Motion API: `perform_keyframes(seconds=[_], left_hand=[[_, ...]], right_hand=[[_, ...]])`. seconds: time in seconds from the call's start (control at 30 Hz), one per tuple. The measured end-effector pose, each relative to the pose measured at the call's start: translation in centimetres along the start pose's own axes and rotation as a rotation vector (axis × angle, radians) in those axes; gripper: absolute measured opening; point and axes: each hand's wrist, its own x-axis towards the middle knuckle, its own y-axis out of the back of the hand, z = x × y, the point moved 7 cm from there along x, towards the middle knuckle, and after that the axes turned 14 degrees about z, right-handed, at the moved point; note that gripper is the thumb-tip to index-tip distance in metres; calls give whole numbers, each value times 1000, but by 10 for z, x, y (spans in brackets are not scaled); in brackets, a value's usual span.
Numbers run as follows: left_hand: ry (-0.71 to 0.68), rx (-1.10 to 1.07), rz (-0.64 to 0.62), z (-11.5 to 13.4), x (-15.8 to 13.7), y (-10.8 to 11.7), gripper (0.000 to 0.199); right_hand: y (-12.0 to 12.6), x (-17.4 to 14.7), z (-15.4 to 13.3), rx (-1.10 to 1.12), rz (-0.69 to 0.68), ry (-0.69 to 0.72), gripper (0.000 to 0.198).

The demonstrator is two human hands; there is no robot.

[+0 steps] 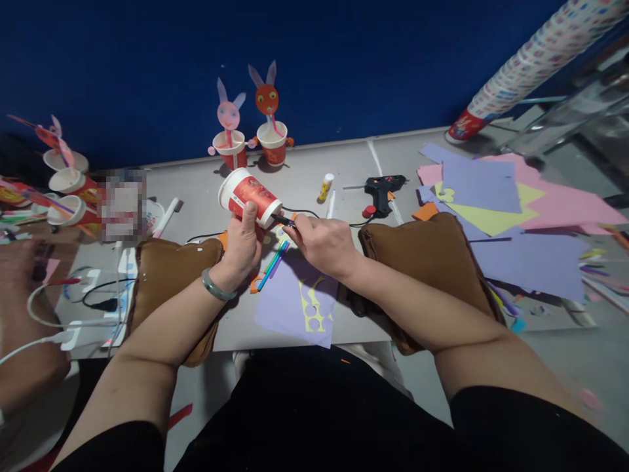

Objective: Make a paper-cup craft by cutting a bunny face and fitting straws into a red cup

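My left hand (243, 246) grips a red and white paper cup (253, 196) around its side, tipped over with its mouth toward the upper left. My right hand (327, 242) is closed around a slim dark tool (284, 221). Its tip meets the base end of the cup; my fingers hide most of it, so I cannot tell its exact kind. Below the hands lie blue and purple pens (274, 265) and a purple paper sheet (289, 308) with a cut-out yellow scrap (313, 308) on top.
Two rabbit-faced cups, one pink (230, 141) and one orange (271, 137), stand by the wall. A glue gun (384, 193), glue stick (325, 188) and coloured paper (481, 183) lie rightward. Brown cushions (422, 269) flank the middle. Power strips (81, 334) and another person's arm (29, 314) are left.
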Motion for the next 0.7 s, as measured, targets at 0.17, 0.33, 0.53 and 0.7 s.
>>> perform_keyframes(seconds=[0.17, 0.33, 0.53, 0.7], left_hand=[[55, -33, -24, -3, 1, -2, 37], [38, -20, -4, -2, 1, -1, 39], [53, -10, -12, -3, 2, 1, 40], [23, -26, 1, -3, 4, 3, 37]], right_hand=[[1, 1, 1, 27, 10, -18, 50], [-12, 2, 6, 508, -153, -345, 36], [-37, -11, -3, 1085, -484, -704, 42], [-1, 3, 6, 298, -14, -180, 35]])
